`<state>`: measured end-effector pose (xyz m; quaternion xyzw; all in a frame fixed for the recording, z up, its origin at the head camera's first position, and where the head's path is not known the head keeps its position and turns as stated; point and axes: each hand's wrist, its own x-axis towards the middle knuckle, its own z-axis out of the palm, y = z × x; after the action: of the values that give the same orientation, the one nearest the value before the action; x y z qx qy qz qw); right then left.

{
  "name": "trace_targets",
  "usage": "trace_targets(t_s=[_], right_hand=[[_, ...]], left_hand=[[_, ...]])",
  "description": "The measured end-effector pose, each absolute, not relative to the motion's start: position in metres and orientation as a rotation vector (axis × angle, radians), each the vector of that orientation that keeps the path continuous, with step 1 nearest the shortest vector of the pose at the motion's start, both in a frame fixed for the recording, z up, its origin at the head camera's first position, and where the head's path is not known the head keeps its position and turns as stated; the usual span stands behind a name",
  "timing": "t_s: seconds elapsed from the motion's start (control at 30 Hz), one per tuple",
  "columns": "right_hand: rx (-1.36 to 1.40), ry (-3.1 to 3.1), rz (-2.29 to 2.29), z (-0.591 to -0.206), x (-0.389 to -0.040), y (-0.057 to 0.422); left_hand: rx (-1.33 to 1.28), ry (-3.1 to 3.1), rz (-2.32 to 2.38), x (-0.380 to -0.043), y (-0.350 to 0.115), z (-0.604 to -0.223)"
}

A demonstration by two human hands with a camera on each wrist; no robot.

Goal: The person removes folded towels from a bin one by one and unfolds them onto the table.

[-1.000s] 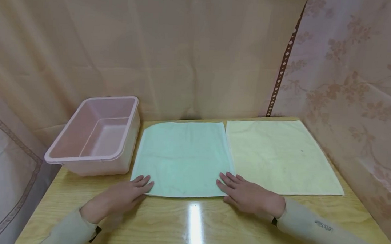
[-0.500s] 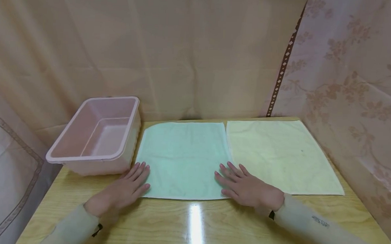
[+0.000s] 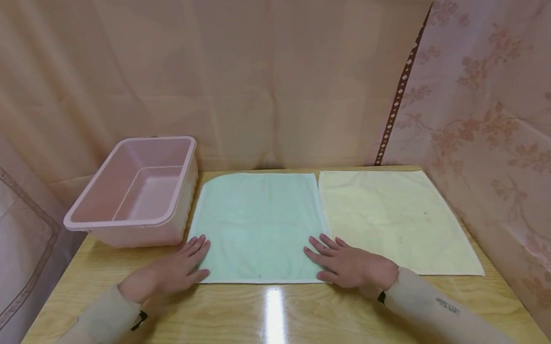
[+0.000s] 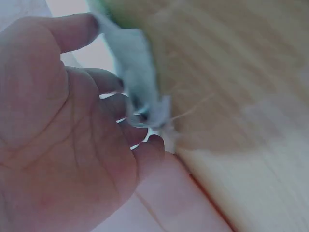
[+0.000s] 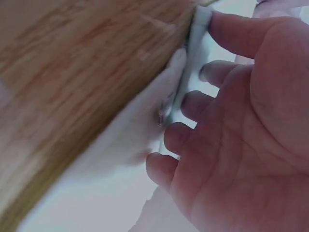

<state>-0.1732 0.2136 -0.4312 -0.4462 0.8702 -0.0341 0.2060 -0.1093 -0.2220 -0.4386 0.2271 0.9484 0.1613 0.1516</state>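
Note:
A mint-green towel [image 3: 259,222] lies spread flat on the wooden table. My left hand [image 3: 171,270] rests with its fingertips on the towel's near left corner, thumb by the front edge. At the near right corner, my right hand [image 3: 345,262] lies palm down with fingers spread over the green cloth. The left wrist view shows the palm of my left hand [image 4: 72,125] from below, its fingertips against the towel's edge [image 4: 137,67]. In the right wrist view, fingertips of my right hand [image 5: 231,125] touch the pale cloth edge [image 5: 195,48].
A pale yellow towel [image 3: 393,218] lies flat beside the green one on the right, their edges nearly meeting. To the left stands a pink plastic basin [image 3: 177,198] with nothing visible inside. Curtains [image 3: 307,81] hang behind the wooden table [image 3: 223,318] and along both sides.
The towel's front edge has come slightly nearer and lies straighter. My left hand slid forward along the left side, then back a little; my right hand shifted slightly at its corner.

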Motion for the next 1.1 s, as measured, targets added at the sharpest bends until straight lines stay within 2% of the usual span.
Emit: trace_targets(t_s=[0.27,0.5,0.73,0.97,1.1], right_hand=[[-1.253,2.398,-0.213,-0.412,-0.196,0.209],[-1.222,2.507,-0.29,-0.408,-0.243,0.195],[-1.091,2.542,-0.334,-0.42,-0.28,0.178],[-0.928,2.565,-0.389,-0.43,-0.299,0.171],[-0.84,2.529,-0.434,-0.435,-0.305,0.172]], left_hand=[[0.567,2.825,0.428,-0.136,-0.192,-0.422],[0.242,2.848,0.445,-0.197,-0.162,-0.416],[-0.053,2.925,0.4,-0.251,-0.155,-0.419],[-0.2,2.992,0.453,-0.27,-0.164,-0.428],[-0.189,3.064,0.529,-0.275,-0.169,-0.436]])
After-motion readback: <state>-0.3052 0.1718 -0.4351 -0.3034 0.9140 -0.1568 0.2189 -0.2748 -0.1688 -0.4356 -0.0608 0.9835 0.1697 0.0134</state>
